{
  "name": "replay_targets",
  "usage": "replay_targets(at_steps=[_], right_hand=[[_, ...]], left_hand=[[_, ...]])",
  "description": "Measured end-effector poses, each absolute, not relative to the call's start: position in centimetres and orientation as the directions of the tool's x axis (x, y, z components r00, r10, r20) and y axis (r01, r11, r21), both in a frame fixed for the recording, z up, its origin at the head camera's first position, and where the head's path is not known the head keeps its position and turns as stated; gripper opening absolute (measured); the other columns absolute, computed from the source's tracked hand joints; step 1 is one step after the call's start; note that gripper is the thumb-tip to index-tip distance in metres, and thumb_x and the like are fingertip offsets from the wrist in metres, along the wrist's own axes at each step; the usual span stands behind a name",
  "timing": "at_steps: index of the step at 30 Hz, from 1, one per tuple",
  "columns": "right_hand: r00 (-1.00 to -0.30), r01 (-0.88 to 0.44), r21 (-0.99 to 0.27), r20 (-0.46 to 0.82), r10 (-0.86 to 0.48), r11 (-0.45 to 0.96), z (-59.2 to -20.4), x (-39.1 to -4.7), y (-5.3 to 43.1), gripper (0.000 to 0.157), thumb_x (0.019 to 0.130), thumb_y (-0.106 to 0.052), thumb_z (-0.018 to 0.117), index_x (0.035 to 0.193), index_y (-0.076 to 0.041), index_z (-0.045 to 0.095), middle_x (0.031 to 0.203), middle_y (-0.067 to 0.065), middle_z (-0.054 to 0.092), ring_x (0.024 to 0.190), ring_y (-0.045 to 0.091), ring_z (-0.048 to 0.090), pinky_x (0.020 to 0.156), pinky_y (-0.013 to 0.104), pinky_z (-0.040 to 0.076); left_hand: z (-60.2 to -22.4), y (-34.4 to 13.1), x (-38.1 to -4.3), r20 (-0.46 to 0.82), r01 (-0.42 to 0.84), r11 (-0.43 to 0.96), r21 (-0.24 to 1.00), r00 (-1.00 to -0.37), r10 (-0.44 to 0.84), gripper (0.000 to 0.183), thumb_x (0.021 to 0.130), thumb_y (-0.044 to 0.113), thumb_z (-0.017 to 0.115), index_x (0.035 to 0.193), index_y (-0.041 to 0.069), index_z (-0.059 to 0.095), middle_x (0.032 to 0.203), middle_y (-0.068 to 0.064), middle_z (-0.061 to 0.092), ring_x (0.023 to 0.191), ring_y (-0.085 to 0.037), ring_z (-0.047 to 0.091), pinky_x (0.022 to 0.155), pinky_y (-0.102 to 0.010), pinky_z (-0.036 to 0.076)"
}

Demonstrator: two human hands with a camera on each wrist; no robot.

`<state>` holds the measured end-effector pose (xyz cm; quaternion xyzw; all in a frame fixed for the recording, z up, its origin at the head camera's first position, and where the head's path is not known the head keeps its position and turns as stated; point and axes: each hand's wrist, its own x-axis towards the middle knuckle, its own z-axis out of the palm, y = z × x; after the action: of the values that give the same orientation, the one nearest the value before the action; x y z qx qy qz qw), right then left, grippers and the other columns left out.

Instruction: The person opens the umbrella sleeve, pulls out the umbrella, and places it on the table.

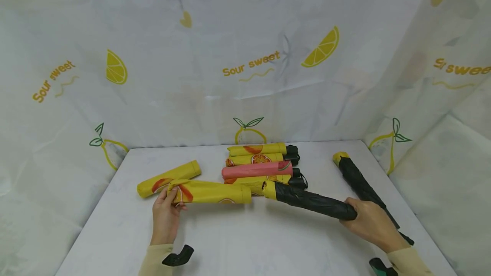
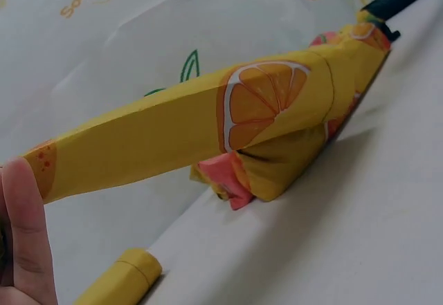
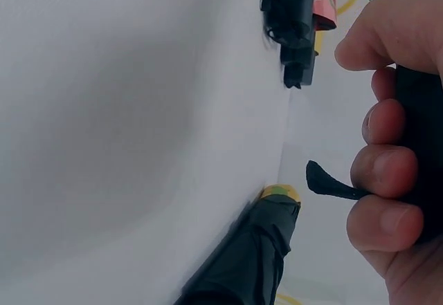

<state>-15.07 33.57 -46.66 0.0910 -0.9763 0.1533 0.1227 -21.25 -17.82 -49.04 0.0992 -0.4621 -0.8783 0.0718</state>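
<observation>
In the head view, my left hand (image 1: 166, 215) pinches one end of a yellow umbrella sleeve (image 1: 215, 192) printed with orange slices, held level above the table. My right hand (image 1: 371, 225) grips a folded black umbrella (image 1: 312, 201). Its yellow-edged end points left, close to the sleeve's hemmed end, and the two look apart. The right wrist view shows the fingers (image 3: 387, 170) curled round the dark umbrella, a short black strap (image 3: 332, 182) sticking out between them. Another yellow sleeve (image 1: 170, 178) lies at left, behind my left hand.
Several folded umbrellas in sleeves lie side by side at the back centre, yellow ones (image 1: 257, 149) and a pink one (image 1: 255, 169), black handles to the right. A second black umbrella (image 1: 358, 178) lies on the right. White lemon-printed cloth (image 1: 161, 97) hangs behind the table (image 1: 238, 242).
</observation>
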Motion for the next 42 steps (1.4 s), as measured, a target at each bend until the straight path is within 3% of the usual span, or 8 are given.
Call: replay_targets(at_steps=[5,16,19,23,27,36,39,42], right_hand=[[-0.957,-0.181,-0.321,0.275,-0.092,0.929,-47.1,-14.8,34.4,0.021,0.071,-0.011,0.082,0.084,-0.012,0.064,0.067,-0.006,0.061,0.059,0.005,0.044,0.054,0.023,0.039],[-0.985,0.005,-0.404,0.154,0.074,0.915,-47.7,-14.8,36.5,0.023,0.075,-0.017,0.079,0.089,-0.004,0.065,0.079,0.012,0.071,0.067,0.023,0.061,0.061,0.039,0.048],[-0.985,0.033,-0.421,0.139,0.101,0.907,-48.0,-14.9,37.1,0.030,0.076,-0.019,0.080,0.094,0.001,0.067,0.084,0.021,0.073,0.073,0.032,0.067,0.065,0.047,0.053],[-0.986,0.100,-0.450,0.077,0.150,0.888,-48.4,-15.0,37.9,0.054,0.081,-0.027,0.079,0.111,0.015,0.064,0.102,0.042,0.067,0.089,0.054,0.067,0.076,0.061,0.055],[-0.978,0.173,-0.447,0.025,0.205,0.878,-48.6,-15.1,38.5,0.069,0.083,-0.036,0.078,0.116,0.021,0.059,0.111,0.049,0.059,0.098,0.061,0.062,0.080,0.065,0.053],[-0.964,0.250,-0.430,-0.024,0.266,0.868,-48.8,-15.2,38.7,0.069,0.085,-0.042,0.075,0.114,0.019,0.057,0.110,0.048,0.060,0.092,0.057,0.064,0.072,0.060,0.053],[-0.960,0.272,-0.433,-0.060,0.273,0.860,-48.6,-15.3,38.5,0.079,0.088,-0.049,0.072,0.119,0.022,0.053,0.113,0.050,0.057,0.091,0.056,0.065,0.070,0.057,0.054],[-0.954,0.295,-0.438,-0.088,0.286,0.849,-48.6,-15.4,38.6,0.087,0.089,-0.054,0.069,0.123,0.024,0.049,0.115,0.051,0.055,0.091,0.055,0.065,0.069,0.056,0.053]], left_hand=[[-49.0,-19.2,-21.1,-0.116,0.058,-0.612,0.789,-0.964,-0.241,0.012,0.106,0.014,0.053,0.113,0.010,0.061,0.094,0.003,0.058,0.057,-0.010,0.056,0.054,-0.021,0.055],[-49.9,-22.5,-21.0,-0.292,0.101,-0.794,0.600,-0.896,-0.335,0.009,0.103,0.011,0.057,0.111,0.009,0.058,0.084,-0.002,0.057,0.063,-0.015,0.056,0.058,-0.024,0.055],[-50.4,-23.2,-21.0,-0.335,0.109,-0.809,0.578,-0.872,-0.357,0.010,0.103,0.011,0.058,0.112,0.009,0.058,0.084,-0.003,0.058,0.065,-0.016,0.058,0.058,-0.025,0.056],[-51.0,-23.8,-20.9,-0.351,0.114,-0.821,0.560,-0.865,-0.359,0.009,0.102,0.011,0.059,0.111,0.009,0.058,0.085,-0.004,0.061,0.066,-0.017,0.063,0.058,-0.026,0.057],[-51.3,-24.0,-20.8,-0.357,0.081,-0.805,0.588,-0.867,-0.348,0.008,0.103,0.013,0.058,0.111,0.011,0.058,0.086,-0.003,0.065,0.067,-0.018,0.067,0.058,-0.027,0.058],[-51.5,-23.8,-20.5,-0.300,0.012,-0.600,0.800,-0.858,-0.417,0.017,0.104,0.019,0.056,0.121,0.015,0.060,0.096,0.006,0.068,0.071,-0.012,0.069,0.055,-0.028,0.058],[-51.7,-23.7,-20.4,-0.295,-0.025,-0.519,0.855,-0.845,-0.446,0.030,0.106,0.023,0.052,0.135,0.013,0.055,0.113,0.009,0.061,0.077,-0.006,0.065,0.056,-0.027,0.058],[-51.9,-23.8,-20.3,-0.260,-0.048,-0.411,0.910,-0.838,-0.479,0.047,0.108,0.026,0.046,0.152,0.012,0.042,0.143,-0.002,0.049,0.081,0.000,0.061,0.057,-0.024,0.057]])
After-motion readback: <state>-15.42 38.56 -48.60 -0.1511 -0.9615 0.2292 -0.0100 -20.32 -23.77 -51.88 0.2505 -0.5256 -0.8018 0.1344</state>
